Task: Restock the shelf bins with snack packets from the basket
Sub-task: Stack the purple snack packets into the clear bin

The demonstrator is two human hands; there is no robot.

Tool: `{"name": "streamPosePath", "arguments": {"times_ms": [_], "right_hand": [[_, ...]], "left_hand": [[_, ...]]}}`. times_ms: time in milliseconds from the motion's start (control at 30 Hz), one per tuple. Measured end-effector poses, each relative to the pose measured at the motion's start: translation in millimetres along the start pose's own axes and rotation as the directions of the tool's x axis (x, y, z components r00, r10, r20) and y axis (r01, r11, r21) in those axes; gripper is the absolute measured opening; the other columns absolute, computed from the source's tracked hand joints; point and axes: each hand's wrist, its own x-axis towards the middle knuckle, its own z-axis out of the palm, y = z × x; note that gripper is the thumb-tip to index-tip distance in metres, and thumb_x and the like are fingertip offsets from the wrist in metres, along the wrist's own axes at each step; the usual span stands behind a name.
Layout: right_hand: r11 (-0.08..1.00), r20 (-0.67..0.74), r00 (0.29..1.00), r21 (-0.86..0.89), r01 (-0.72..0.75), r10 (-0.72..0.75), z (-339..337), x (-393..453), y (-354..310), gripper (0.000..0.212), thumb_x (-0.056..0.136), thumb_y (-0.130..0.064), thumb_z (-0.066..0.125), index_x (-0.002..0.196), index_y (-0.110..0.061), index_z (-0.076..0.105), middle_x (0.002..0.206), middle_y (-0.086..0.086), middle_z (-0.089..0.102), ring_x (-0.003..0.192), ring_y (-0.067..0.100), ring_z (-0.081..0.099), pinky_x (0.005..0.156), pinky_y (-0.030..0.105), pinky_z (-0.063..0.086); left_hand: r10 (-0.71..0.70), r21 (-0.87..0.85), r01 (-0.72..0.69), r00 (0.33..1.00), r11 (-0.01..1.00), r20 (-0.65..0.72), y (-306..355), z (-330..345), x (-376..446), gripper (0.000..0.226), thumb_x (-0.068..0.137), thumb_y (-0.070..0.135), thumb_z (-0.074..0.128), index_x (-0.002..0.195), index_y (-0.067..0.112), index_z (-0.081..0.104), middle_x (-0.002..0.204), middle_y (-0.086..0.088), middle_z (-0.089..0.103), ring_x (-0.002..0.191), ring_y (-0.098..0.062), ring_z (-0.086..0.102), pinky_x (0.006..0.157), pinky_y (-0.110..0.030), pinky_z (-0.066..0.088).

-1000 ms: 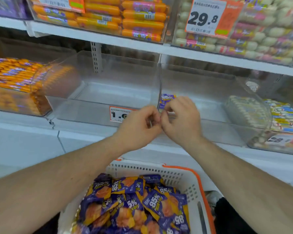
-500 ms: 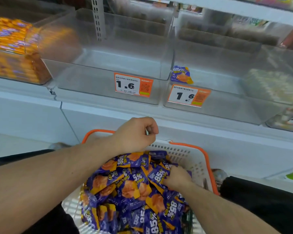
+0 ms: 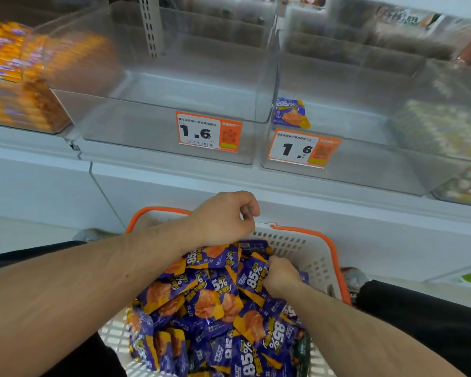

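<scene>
Restock barely begun: one packet [image 3: 291, 113] lies in the right bin [image 3: 365, 170], left bin [image 3: 158, 142] bare, basket [image 3: 314, 250] still heaped; right hand [image 3: 280, 276] digs in, gripping packets, left hand [image 3: 223, 217] curled, apparently holding nothing.

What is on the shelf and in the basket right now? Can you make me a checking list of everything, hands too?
Surface: white shelf holding clear bins.
Job's things: basket with an orange rim, heaped with purple snack packets; one packet lies in the right bin; the middle bin shows no packets.
Clutter: two price tags reading 1.6, one on the middle bin, one on the right bin.
Grippers: left hand curled above the basket, apparently holding nothing; right hand dug into the packets, fingers gripping some.
Cables: nothing seen.
Surroundings: bin of orange snacks at left, blurred; pale goods at right, blurred.
</scene>
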Motion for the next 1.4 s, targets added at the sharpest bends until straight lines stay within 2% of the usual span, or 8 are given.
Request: {"name": "streamPosePath", "arguments": {"times_ms": [267,500,700,833,933,1100,1267,1400], "right_hand": [[0.843,-0.181,0.944,0.427,0.327,-0.275,-99.2,-50.5,-12.8,0.016,0.073,-0.007,0.063,0.089,-0.006,0.063,0.074,0.014,0.066,0.065,0.028,0.068,0.06,0.049,0.057],[0.499,-0.384,0.879,0.724,0.476,-0.282,-156.4,-105.4,-29.3,0.019,0.083,0.002,0.065,0.095,-0.011,0.06,0.081,0.013,0.071,0.065,0.024,0.069,0.065,0.039,0.059],[0.51,-0.697,0.665,0.483,0.712,-0.268,-190.4,-134.1,-20.3,0.053,0.081,0.004,0.065,0.104,-0.041,0.05,0.098,-0.004,0.063,0.074,0.016,0.066,0.068,0.031,0.053],[0.435,-0.677,0.706,0.582,0.687,-0.209,-220.0,-146.1,-20.0,0.049,0.084,0.022,0.05,0.109,-0.02,0.062,0.096,0.003,0.065,0.06,-0.006,0.06,0.054,0.009,0.044],[0.319,-0.648,0.753,0.695,0.645,-0.111,-246.8,-147.4,-14.4,0.047,0.085,0.023,0.047,0.115,-0.01,0.061,0.09,0.004,0.064,0.049,-0.005,0.057,0.041,0.009,0.038],[0.35,-0.603,0.793,0.763,0.544,0.083,-299.0,-115.4,7.9,0.031,0.083,0.005,0.068,0.11,-0.01,0.067,0.072,0.003,0.063,0.047,0.006,0.053,0.045,0.016,0.034],[0.532,-0.484,0.861,0.775,0.34,0.155,-341.9,-40.1,35.3,0.021,0.086,0.0,0.065,0.104,-0.009,0.061,0.094,0.01,0.059,0.075,0.02,0.055,0.049,0.023,0.046],[0.868,-0.444,0.886,0.484,0.114,0.132,-346.4,5.2,30.2,0.018,0.091,-0.017,0.065,0.083,-0.009,0.052,0.078,0.013,0.051,0.065,0.026,0.048,0.053,0.027,0.04]], "left_hand": [[-0.205,-0.005,0.205,0.978,0.979,-0.038,-4.7,-11.7,1.0,0.046,0.079,0.036,0.072,0.118,0.027,0.05,0.114,0.009,0.054,0.093,-0.011,0.056,0.076,-0.025,0.042],[-0.193,-0.441,0.107,0.969,0.891,-0.156,24.9,-31.2,-8.9,0.023,0.085,0.003,0.069,0.097,0.019,0.056,0.092,-0.004,0.07,0.061,-0.01,0.062,0.054,-0.027,0.053],[-0.16,-0.595,-0.116,0.907,0.795,-0.39,67.6,-67.8,1.1,0.019,0.087,-0.005,0.064,0.093,0.013,0.058,0.076,-0.004,0.07,0.054,-0.007,0.062,0.048,-0.022,0.051],[-0.097,-0.452,-0.133,0.888,0.882,-0.45,95.5,-81.5,32.4,0.014,0.09,0.006,0.064,0.094,0.018,0.058,0.086,-0.004,0.071,0.054,-0.001,0.063,0.047,-0.015,0.047],[0.096,0.035,-0.091,0.857,0.995,-0.506,103.4,-86.0,64.2,0.016,0.091,0.024,0.063,0.108,0.02,0.064,0.101,0.0,0.07,0.08,-0.012,0.065,0.069,-0.019,0.047],[0.19,0.296,-0.04,0.846,0.954,-0.498,109.8,-92.9,116.7,0.047,0.095,0.03,0.054,0.137,0.008,0.048,0.142,-0.011,0.046,0.13,-0.029,0.043,0.106,-0.037,0.036],[-0.006,0.188,0.11,0.877,0.976,-0.481,110.2,-79.3,135.5,0.064,0.088,0.012,0.054,0.148,0.012,0.031,0.154,-0.006,0.032,0.132,-0.03,0.043,0.102,-0.041,0.041],[0.014,0.186,0.096,0.855,0.978,-0.518,104.8,-75.6,134.5,0.068,0.089,0.01,0.051,0.152,0.017,0.025,0.161,0.002,0.021,0.139,-0.024,0.036,0.107,-0.039,0.038]]}}
